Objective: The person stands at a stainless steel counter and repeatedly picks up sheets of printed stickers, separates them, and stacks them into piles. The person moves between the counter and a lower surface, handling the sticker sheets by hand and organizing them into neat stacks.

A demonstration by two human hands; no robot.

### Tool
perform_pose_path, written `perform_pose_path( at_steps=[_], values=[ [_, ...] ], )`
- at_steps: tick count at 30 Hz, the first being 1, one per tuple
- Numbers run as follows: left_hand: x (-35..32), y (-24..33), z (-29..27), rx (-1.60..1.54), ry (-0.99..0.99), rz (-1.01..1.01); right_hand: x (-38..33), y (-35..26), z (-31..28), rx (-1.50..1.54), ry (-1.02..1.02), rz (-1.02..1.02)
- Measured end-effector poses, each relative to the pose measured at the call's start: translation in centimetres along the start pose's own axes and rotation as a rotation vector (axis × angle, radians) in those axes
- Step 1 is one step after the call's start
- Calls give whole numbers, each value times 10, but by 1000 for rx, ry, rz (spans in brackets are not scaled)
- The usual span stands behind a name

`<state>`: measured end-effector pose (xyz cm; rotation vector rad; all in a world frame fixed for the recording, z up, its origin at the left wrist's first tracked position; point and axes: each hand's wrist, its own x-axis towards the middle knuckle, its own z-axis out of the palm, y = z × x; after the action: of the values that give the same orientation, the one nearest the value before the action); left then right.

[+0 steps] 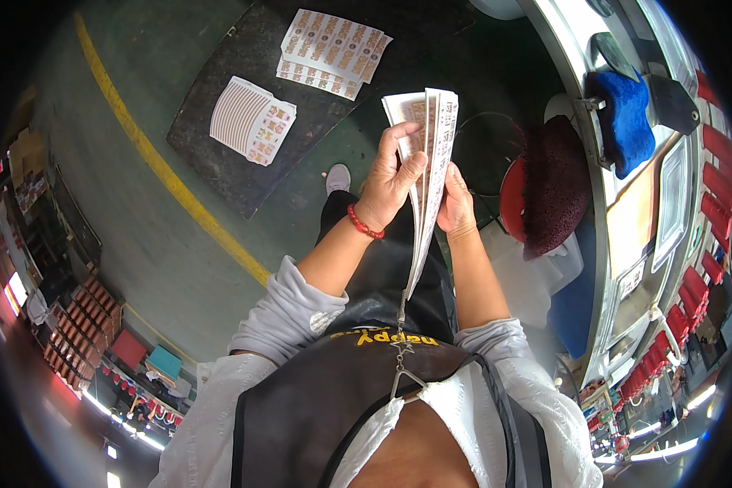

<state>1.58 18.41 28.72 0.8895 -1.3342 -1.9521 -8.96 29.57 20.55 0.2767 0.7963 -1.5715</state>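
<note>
Between my hands stands a sheaf of white printed sheets with gold-brown patterns, held upright and seen nearly edge-on. My left hand, with a red bead bracelet at the wrist, grips it from the left, thumb and fingers curled at the sheet edges. On the other side my right hand holds the sheaf, its fingers partly hidden behind the paper. Past my hands, a fanned stack of printed sheets lies on a dark board. Farther off on that board is a second pile of gold-patterned sheets.
To the right is a workbench with a blue cushion-like piece on its edge. Beside it sits a round seat with a dark red cover. A yellow line crosses the floor at left. Stacked reddish-brown pieces stand at far left.
</note>
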Motion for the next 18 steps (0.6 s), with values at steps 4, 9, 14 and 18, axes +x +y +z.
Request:
perform_pose_path(
  at_steps=[4, 9, 14, 18],
  values=[
    [-1, -4, 0, -34, -3, -19, 0, 0, -1, -9, 4, 2],
    [-1, -6, -3, 137, 28, 13, 0, 2, 1, -9, 7, 13],
    [0, 1, -7, 647, 115, 233, -1, 3, 3, -73, 36, 5],
    [2, -2, -15, 698, 143, 257, 1, 3, 2, -172, 69, -4]
  ],
)
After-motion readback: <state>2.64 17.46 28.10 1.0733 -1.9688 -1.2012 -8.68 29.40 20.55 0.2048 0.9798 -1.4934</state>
